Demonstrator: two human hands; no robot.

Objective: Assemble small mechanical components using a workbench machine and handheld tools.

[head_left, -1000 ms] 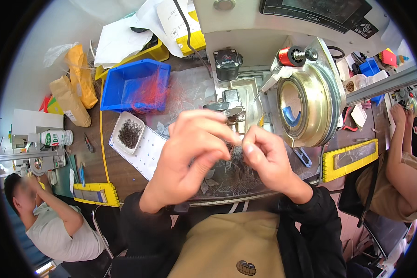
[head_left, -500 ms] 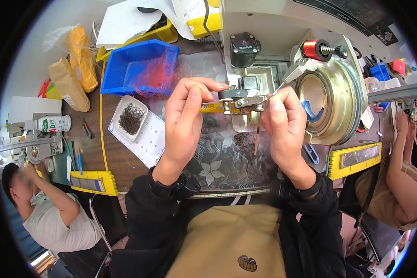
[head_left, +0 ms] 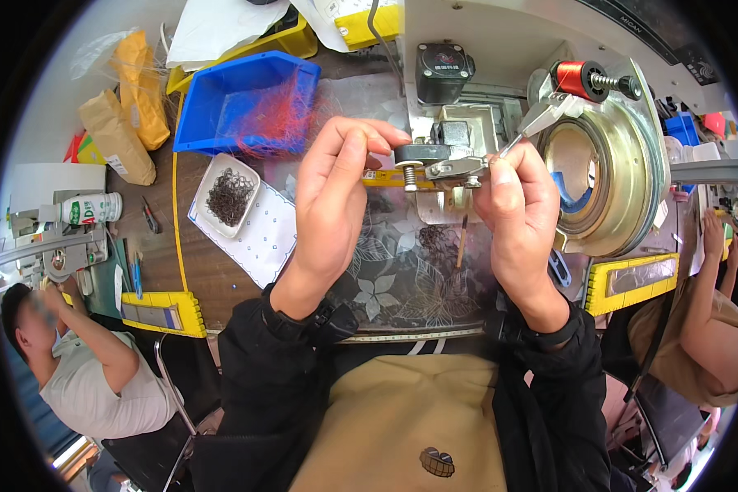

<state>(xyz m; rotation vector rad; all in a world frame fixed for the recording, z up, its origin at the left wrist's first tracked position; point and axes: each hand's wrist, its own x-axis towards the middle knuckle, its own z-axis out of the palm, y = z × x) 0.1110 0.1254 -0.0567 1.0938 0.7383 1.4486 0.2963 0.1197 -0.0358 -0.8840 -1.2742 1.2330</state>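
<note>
My left hand [head_left: 332, 205] is closed, its thumb and fingers drawn together at the left end of a small metal clamp [head_left: 455, 168] with a spring-loaded screw. At the clamp's right end, my right hand [head_left: 512, 217] pinches with thumb and forefinger beside the tip of a slim metal guide arm [head_left: 545, 117]. Whatever either hand holds is too fine to make out. Above the guide arm sits a spool of red thread [head_left: 580, 79]. To the right stands a large brass-coloured ring [head_left: 627, 184] on the machine.
A blue bin [head_left: 201, 115] holds tangled red strands. Near it, a white dish [head_left: 252, 175] contains small dark hook-like pieces [head_left: 231, 201]; more lie on the mat with a thin stick [head_left: 462, 242]. A black motor box [head_left: 444, 72] stands behind the clamp. People work at both sides.
The whole view has shifted slightly, so the machine appears farther right. Both hands remain at the clamp, the left fingertips sitting slightly higher against it.
</note>
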